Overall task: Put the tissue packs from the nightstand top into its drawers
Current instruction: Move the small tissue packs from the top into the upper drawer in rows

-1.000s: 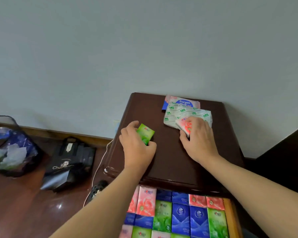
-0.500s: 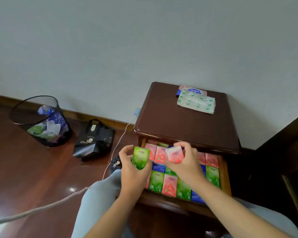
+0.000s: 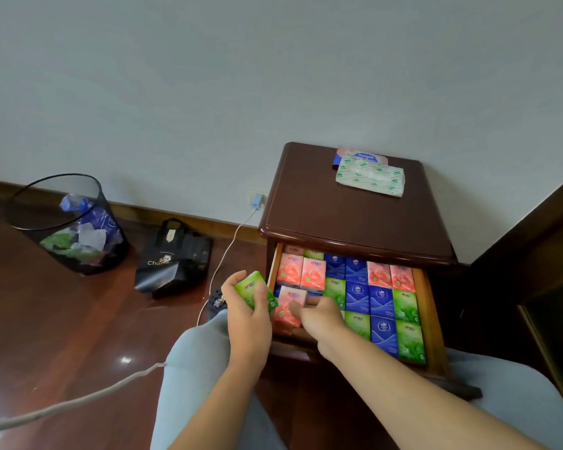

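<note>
Nightstand point(image 3: 355, 219): dark wood, glossy varnish. Floor point(image 3: 62, 319): polished wood, glare seen. Tissue packs point(image 3: 381, 302): shiny plastic film. Wastebasket point(image 3: 43, 219): black mesh. Wall point(image 3: 208, 76): matt paint.

Both forearms are bare from the 6 o'clock edge up to the left hand point(image 3: 249, 319) and right hand point(image 3: 322, 323), with no sleeves, watch or rings showing. The legs wear pale grey-blue trousers point(image 3: 195, 362) of smooth, faintly textured cloth, one knee at 7 o'clock, the other at 4 o'clock.
</note>
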`<state>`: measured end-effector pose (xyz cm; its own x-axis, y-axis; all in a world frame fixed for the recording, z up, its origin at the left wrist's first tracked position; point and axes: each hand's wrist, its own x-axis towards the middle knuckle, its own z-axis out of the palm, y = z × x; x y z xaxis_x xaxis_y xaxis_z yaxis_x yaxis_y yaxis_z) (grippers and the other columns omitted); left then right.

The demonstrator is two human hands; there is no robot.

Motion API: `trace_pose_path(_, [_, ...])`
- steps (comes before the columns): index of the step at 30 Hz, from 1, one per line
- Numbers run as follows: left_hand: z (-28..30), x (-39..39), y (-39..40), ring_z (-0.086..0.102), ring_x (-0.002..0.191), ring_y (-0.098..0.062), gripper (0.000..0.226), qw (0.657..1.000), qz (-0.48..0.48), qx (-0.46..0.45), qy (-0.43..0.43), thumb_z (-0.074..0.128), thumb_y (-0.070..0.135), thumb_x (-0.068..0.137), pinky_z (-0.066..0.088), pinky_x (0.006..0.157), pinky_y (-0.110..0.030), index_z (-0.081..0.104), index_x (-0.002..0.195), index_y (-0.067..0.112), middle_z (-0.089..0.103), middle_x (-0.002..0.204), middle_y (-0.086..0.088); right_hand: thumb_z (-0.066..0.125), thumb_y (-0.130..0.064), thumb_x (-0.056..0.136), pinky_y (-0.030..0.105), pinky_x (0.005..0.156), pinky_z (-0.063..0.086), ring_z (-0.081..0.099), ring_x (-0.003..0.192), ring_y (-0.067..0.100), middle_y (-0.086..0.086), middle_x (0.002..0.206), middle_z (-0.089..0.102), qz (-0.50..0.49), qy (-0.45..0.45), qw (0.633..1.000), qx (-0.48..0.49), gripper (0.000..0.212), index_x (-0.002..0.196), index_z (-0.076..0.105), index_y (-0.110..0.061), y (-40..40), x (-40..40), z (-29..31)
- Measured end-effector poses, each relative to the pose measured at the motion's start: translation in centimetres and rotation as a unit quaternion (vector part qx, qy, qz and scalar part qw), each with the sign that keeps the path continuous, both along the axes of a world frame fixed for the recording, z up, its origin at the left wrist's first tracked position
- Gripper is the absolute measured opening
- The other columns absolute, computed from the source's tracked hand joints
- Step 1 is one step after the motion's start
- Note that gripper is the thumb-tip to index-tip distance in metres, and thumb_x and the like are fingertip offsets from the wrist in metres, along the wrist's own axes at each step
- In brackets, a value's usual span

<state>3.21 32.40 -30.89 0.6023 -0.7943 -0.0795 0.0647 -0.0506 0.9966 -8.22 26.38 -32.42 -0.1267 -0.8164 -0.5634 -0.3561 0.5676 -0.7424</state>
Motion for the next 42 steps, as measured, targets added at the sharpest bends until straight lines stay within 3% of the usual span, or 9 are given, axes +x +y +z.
trace_pose_path(15, [-0.5,0.1,0.3,0.065,0.093,0.007,0.049,0.999,-0.028,0.016,-0.011,0.065,0.013,0.101,0.054,0.069,-0.012,0.039,0.136,0.036,0.059,0.112,0.012,0.083,-0.031,0.086,0.045,0.092,0.061,0.072,0.100,0.026,0.003,0.105,0.077,-0.050,0.069,0.995,-0.040,0.022,0.103,0.078,-0.018,-1.2,1.9,-1.0])
trace_pose_path(19, [-0.3,0.5,0.3,0.062,0.106,0.005,0.064,0.998,-0.047,0.022,-0.035,0.070,0.006,0.096,0.055,0.082,-0.014,0.039,0.144,0.033,0.053,0.128,0.016,0.066,-0.031,0.098,0.038,0.083,0.061,0.071,0.092,0.023,-0.001,0.101,0.077,-0.008,0.105,0.993,-0.051,0.015,0.099,0.079,-0.024,-1.2,1.1,-0.5])
trace_pose_path(22, [-0.3,0.6,0.3,0.063,0.112,-0.004,0.055,0.997,-0.058,0.029,-0.051,0.066,0.017,0.100,0.060,0.090,-0.029,0.041,0.145,0.037,0.055,0.133,0.011,0.054,-0.039,0.104,0.039,0.078,0.062,0.068,0.084,0.019,-0.003,0.094,0.073,0.016,0.114,0.991,-0.069,0.024,0.104,0.075,-0.027,-0.8,0.0,0.5])
trace_pose_path(26, [-0.4,0.6,0.2,0.070,0.103,-0.005,0.030,0.996,-0.080,0.024,-0.045,0.056,0.033,0.106,0.061,0.075,-0.025,0.052,0.133,0.046,0.067,0.121,0.009,0.061,-0.041,0.101,0.043,0.090,0.062,0.070,0.100,0.013,-0.011,0.107,0.070,0.054,-0.001,0.992,-0.112,0.018,0.112,0.071,-0.031,0.3,-1.2,2.6])
trace_pose_path(29, [-0.5,0.6,-0.1,0.068,0.109,-0.015,0.022,0.994,-0.091,0.024,-0.056,0.049,0.036,0.108,0.061,0.089,-0.041,0.063,0.121,0.047,0.069,0.116,0.005,0.070,-0.042,0.096,0.030,0.087,0.063,0.072,0.099,0.003,-0.017,0.107,0.074,0.127,-0.115,0.980,-0.096,0.016,0.112,0.074,-0.040,1.5,-1.5,4.0])
trace_pose_path(32, [-0.3,0.8,-0.1,0.063,0.116,-0.013,0.028,0.989,-0.108,0.037,-0.091,0.043,0.037,0.111,0.055,0.098,-0.046,0.069,0.115,0.047,0.069,0.114,0.010,0.075,-0.039,0.095,0.023,0.072,0.062,0.073,0.099,0.002,-0.011,0.114,0.075,0.127,-0.160,0.976,-0.072,0.027,0.120,0.072,-0.032,2.1,-1.6,3.9])
trace_pose_path(36, [0.0,0.8,0.0,0.068,0.115,-0.017,0.030,0.981,-0.176,0.050,-0.070,0.044,0.039,0.110,0.058,0.093,-0.055,0.067,0.129,0.041,0.070,0.124,0.008,0.082,-0.029,0.091,0.039,0.084,0.066,0.077,0.101,0.012,-0.001,0.116,0.076,0.094,-0.196,0.976,-0.027,0.035,0.121,0.067,-0.020,2.1,-2.3,3.0])
trace_pose_path(39, [-0.2,0.5,0.0,0.059,0.117,0.004,0.032,0.983,-0.144,0.045,-0.104,0.045,0.038,0.109,0.056,0.099,-0.033,0.061,0.136,0.032,0.057,0.133,0.008,0.082,-0.029,0.090,0.043,0.088,0.065,0.077,0.100,0.016,0.000,0.113,0.077,0.057,-0.180,0.981,-0.033,0.034,0.118,0.067,-0.021,1.9,-3.5,2.3])
trace_pose_path(42, [-0.2,0.2,-0.1,0.052,0.106,0.017,0.022,0.985,-0.067,0.067,-0.145,0.050,0.027,0.108,0.046,0.084,-0.003,0.055,0.129,0.031,0.043,0.128,0.010,0.083,-0.033,0.089,0.043,0.094,0.062,0.073,0.104,0.016,-0.003,0.112,0.074,0.008,-0.111,0.993,-0.045,0.033,0.117,0.066,-0.024,1.3,-5.1,2.0])
